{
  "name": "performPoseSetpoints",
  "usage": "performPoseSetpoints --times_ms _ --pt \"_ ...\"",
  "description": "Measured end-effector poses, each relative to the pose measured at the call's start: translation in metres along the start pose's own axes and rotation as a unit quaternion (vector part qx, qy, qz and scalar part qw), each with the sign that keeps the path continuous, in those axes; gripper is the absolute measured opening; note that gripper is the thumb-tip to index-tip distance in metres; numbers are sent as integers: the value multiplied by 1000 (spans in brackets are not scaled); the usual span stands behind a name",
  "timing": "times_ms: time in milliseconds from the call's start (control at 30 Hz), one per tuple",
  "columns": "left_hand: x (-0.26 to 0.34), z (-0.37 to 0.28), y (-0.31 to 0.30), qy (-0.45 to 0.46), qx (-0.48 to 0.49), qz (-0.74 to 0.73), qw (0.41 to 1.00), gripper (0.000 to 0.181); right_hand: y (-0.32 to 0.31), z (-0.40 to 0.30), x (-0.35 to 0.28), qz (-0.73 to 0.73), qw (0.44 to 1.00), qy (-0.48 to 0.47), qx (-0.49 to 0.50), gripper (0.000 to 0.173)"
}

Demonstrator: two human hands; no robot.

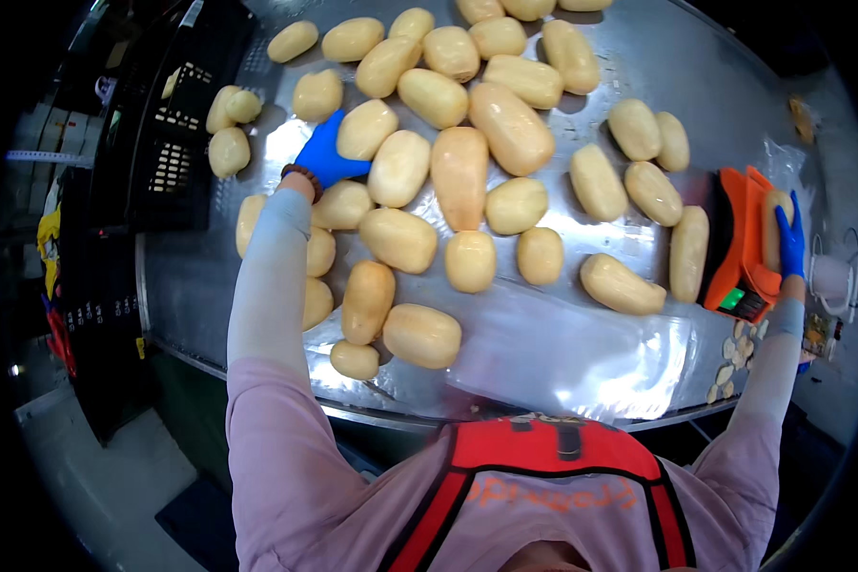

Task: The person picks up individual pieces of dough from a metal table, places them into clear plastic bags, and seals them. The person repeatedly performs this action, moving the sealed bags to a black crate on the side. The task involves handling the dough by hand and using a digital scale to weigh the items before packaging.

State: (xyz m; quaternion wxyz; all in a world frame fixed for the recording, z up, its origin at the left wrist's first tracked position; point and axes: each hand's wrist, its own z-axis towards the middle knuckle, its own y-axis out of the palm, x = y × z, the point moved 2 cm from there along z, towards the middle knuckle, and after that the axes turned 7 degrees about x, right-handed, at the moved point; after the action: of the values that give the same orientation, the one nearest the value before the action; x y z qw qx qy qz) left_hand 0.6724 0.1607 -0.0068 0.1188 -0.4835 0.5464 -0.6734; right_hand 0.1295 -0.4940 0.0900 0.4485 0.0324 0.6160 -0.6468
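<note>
Many peeled, pale-yellow root vegetables (398,241) are spread over a metal table (286,146). My left hand (327,154), in a blue glove, is at the left end of one peeled root (367,129), thumb below it and a finger above. Far to the right, my right hand (791,236), also blue-gloved, rests its spread fingers on a long peeled root (772,225). That root lies on an orange digital scale (736,236) with a lit green display. Another long root (688,254) sits just left of the scale.
A black perforated plastic crate (175,143) stands along the left edge, with roots (229,152) beside it. Clear plastic sheeting (565,350) covers the near part of the table. Small pale slices (740,350) lie below the scale. A whitish container (831,275) stands beyond my right hand.
</note>
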Motion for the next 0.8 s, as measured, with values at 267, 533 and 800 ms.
performPoseSetpoints --times_ms 267,533,800 --pt "52 -77 -42 65 205 -170 962 88 -38 14 -20 109 993 6 35 71" --pt "18 -271 -26 -151 299 -345 877 80 -95 -80 7 136 980 -12 146 42" --pt "46 -346 34 -242 393 -374 804 75 -95 -153 96 193 974 7 122 31"
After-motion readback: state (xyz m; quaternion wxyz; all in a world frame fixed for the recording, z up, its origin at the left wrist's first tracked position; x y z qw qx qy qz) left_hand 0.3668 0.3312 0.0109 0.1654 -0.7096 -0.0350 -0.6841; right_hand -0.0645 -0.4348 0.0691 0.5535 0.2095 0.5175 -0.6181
